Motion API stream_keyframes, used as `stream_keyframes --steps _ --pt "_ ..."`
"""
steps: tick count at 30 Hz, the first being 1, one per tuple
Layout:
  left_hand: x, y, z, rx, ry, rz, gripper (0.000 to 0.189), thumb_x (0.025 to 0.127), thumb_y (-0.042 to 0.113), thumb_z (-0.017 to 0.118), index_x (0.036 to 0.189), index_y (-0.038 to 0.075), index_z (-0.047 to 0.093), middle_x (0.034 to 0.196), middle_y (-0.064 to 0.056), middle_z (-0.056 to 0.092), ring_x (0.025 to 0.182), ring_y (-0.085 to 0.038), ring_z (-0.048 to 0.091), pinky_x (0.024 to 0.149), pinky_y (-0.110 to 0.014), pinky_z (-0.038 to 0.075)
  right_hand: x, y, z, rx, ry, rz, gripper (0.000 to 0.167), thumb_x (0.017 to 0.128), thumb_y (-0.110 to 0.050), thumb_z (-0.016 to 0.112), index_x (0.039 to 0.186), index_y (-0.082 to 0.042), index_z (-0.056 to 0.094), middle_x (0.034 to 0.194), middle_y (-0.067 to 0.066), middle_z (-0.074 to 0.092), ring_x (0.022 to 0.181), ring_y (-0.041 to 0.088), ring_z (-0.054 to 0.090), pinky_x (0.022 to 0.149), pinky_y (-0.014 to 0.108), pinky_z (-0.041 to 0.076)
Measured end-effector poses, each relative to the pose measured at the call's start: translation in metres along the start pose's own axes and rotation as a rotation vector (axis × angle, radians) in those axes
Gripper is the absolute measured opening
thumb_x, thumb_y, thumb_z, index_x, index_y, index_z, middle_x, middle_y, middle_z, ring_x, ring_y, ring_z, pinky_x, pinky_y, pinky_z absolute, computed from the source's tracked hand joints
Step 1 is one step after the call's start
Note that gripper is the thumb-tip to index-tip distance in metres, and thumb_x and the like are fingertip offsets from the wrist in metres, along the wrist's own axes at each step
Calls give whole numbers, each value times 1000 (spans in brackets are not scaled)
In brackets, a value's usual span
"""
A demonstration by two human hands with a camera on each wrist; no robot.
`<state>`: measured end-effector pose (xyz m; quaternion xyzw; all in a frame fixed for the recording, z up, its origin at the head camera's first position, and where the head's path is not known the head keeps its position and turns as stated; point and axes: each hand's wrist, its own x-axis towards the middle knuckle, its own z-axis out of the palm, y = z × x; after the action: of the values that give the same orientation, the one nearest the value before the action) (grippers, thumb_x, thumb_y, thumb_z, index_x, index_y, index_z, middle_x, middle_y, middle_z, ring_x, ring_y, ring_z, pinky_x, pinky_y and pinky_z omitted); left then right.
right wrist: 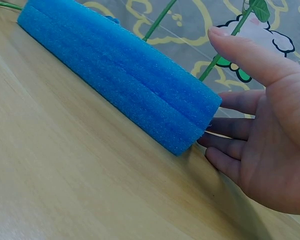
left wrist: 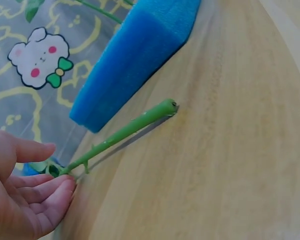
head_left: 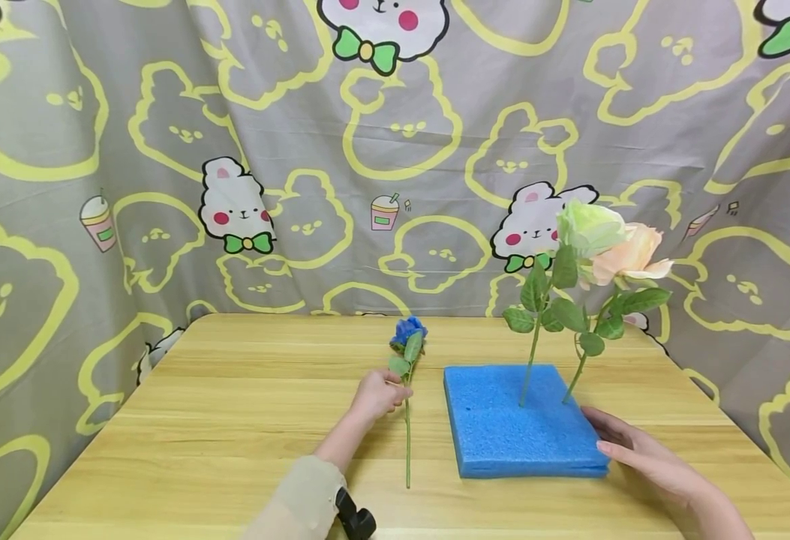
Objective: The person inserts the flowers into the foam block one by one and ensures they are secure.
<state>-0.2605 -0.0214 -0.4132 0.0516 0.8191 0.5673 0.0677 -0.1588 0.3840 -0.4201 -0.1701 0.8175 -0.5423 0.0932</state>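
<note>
A blue rose (head_left: 408,334) with a long green stem (head_left: 408,442) lies on the table. My left hand (head_left: 377,395) reaches to the stem just below its leaves. In the left wrist view the thumb (left wrist: 37,151) stands apart from the fingers, whose tips are right at the stem (left wrist: 125,131). A blue foam block (head_left: 516,427) lies to the right, with a pale green rose (head_left: 590,227) and a peach rose (head_left: 631,255) standing in it by their stems. My right hand (head_left: 644,454) is at the block's right side, extended fingertips against its edge and thumb raised.
The wooden table (head_left: 232,420) runs back to a grey curtain (head_left: 408,195) with yellow outlines and rabbit prints. A black strap piece (head_left: 355,516) sits at the left sleeve (head_left: 303,495). The two upright roses rise well above the foam.
</note>
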Motion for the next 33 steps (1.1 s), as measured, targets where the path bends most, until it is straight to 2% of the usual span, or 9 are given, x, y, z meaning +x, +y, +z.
stream_keyframes --steps 6,7,13,19,22,24,27,31,33 --pt "2 -2 4 37 14 1 33 78 5 71 105 -9 57 79 -10 61 66 -19 58 55 -29 49 1 0 -1 -5 -7 21 55 98 -8 40 139 18 14 131 -25 40 114 -19 31 89 6 31" --pt "3 -2 5 43 17 0 33 78 5 71 105 -9 57 80 -9 60 66 -19 57 54 -28 48 1 0 -1 -2 -5 24 55 99 -9 40 139 18 13 125 -33 39 114 -19 31 89 6 30" --pt "5 1 11 102 42 -37 31 73 1 74 98 -5 56 83 -10 55 66 -20 52 52 -28 45 1 -1 0 6 -3 22 56 99 -9 41 139 18 13 125 -33 39 114 -19 32 89 5 30" --pt "7 4 16 203 63 -62 34 67 0 78 95 -1 57 88 -10 57 76 -24 54 60 -33 48 2 -1 0 5 0 30 55 99 -9 41 139 17 14 126 -30 39 113 -19 32 89 6 30" --pt "8 4 16 263 71 -54 34 66 1 78 94 0 58 88 -9 58 80 -25 55 68 -36 48 2 0 0 7 -14 1 54 98 -7 40 139 18 15 129 -23 37 114 -17 34 89 7 32" --pt "8 5 15 291 80 -39 34 66 1 78 93 0 58 86 -9 58 78 -24 55 67 -34 48 3 1 -1 15 -26 -19 53 98 -6 39 138 19 14 130 -22 36 115 -16 35 89 7 33" --pt "8 5 14 236 73 -56 33 68 -2 75 96 -1 57 81 -10 59 69 -23 58 59 -32 50 3 2 -1 16 -37 -44 52 98 -4 38 138 19 14 129 -26 37 115 -15 36 89 8 34" --pt "9 5 13 61 51 -126 34 72 -9 69 102 -4 54 74 -13 59 57 -21 59 50 -28 52 3 2 -2 -3 -29 -62 51 98 -3 39 138 19 15 128 -30 38 115 -15 35 89 7 33" --pt "10 5 13 8 44 -135 34 73 -11 67 103 -4 53 73 -14 58 55 -20 57 48 -26 51 3 3 -2 -10 -25 -67 51 97 -3 39 138 19 16 129 -30 38 115 -14 35 89 7 33"
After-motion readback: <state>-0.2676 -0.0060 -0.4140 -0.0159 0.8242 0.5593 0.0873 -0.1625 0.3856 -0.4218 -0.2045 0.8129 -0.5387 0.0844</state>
